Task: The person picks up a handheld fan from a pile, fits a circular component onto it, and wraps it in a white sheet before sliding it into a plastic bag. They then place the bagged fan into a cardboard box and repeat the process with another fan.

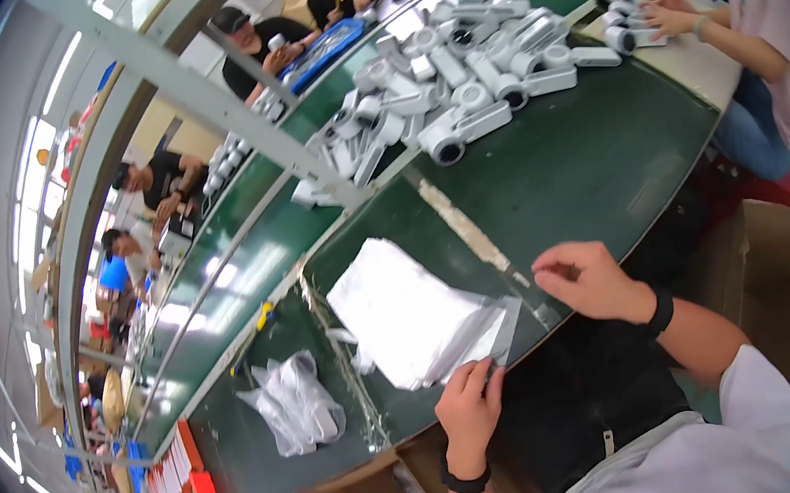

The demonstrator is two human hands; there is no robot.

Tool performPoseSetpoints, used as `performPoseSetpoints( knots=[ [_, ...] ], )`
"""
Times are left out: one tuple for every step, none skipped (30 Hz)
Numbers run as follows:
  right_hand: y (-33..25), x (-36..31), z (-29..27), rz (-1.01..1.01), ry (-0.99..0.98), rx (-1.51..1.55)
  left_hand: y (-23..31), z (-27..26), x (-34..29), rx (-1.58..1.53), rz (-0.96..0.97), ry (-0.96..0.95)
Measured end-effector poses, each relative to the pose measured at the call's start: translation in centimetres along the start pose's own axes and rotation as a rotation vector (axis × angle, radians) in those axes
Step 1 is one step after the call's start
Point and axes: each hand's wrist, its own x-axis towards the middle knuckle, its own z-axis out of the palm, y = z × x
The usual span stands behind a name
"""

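Centrally, a clear plastic bag (503, 324) is pinched at its corner by the left hand (469, 408), the right hand (587, 279) loosely curled beside the stack of bags (403, 310).

Bare belt (595, 170) before grey housings (464, 88)

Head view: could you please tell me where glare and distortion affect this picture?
Head view: pale window glare streaks the green table left of the stack of clear bags; fisheye bends the table edge and frame bars near the rim; both hands look slightly soft.
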Motion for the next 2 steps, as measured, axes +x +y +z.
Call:
performPoseSetpoints(
  knots=[
    [-0.5, 1.5, -1.4, -0.021, 0.011, -0.085, -0.4, 0.2, 0.1, -0.004, 0.003, -0.013],
    [-1.5, 3.0, -3.1, -0.021, 0.048, -0.171, -0.6, 0.3, 0.3, -0.017, 0.005, -0.032]
  ],
)
